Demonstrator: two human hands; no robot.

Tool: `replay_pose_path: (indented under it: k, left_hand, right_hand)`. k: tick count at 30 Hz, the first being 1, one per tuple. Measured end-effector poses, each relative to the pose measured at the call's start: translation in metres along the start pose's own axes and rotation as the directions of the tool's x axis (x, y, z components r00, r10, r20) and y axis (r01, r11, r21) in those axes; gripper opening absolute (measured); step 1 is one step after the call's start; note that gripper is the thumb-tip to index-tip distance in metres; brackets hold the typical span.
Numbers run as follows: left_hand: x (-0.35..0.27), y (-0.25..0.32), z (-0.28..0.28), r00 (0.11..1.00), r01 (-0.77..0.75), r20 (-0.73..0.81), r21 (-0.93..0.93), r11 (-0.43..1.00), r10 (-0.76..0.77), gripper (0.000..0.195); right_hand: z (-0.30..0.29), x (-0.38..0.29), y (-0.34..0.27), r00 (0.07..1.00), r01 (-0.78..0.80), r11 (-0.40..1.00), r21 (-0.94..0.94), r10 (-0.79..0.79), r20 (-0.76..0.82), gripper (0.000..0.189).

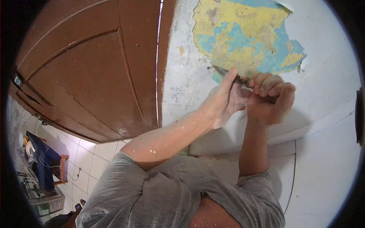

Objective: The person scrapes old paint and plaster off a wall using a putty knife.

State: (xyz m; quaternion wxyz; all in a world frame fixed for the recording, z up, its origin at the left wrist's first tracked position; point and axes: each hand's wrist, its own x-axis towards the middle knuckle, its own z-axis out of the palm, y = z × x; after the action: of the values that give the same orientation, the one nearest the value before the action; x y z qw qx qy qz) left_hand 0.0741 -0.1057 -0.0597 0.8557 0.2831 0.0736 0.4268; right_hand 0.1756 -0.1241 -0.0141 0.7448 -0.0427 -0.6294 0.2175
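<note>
My right hand (271, 98) is closed around the handle end of a dark, narrow, pointed blade tool (221, 69), its exact kind unclear. The blade slants up and left, and its tip lies at the lower edge of a patch of exposed yellow and blue paint (248, 42) on the white wall (182, 94). My left hand (231, 97) is beside the blade with its palm showing and fingers apart. Its thumb overlaps the blade; whether it presses on it cannot be told. Pale flakes dot my left forearm.
A brown wooden door (85, 77) stands left of the wall. White floor tiles (98, 164) show beneath it. At lower left are a wooden stool or small table (63, 169) with dark blue cloth, a clear plastic drawer (48, 206) and part of another person (68, 221). A ledge crosses the wall below my hands.
</note>
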Motion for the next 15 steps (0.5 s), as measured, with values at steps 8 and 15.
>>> replay_pose_path:
  k: [8, 15]
  left_hand:
    - [-0.002, 0.003, -0.012, 1.0, -0.02, 0.001, -0.069, 0.997, 0.02, 0.055]
    - [-0.026, 0.014, -0.004, 0.996, 0.094, 0.014, -0.115, 0.989, -0.093, 0.051]
  right_hand:
    - [0.001, -0.006, 0.008, 0.998, -0.041, 0.998, 0.052, 0.043, -0.037, 0.03]
    - [0.022, -0.02, 0.001, 0.995, -0.097, 0.991, 0.096, 0.098, -0.014, 0.029]
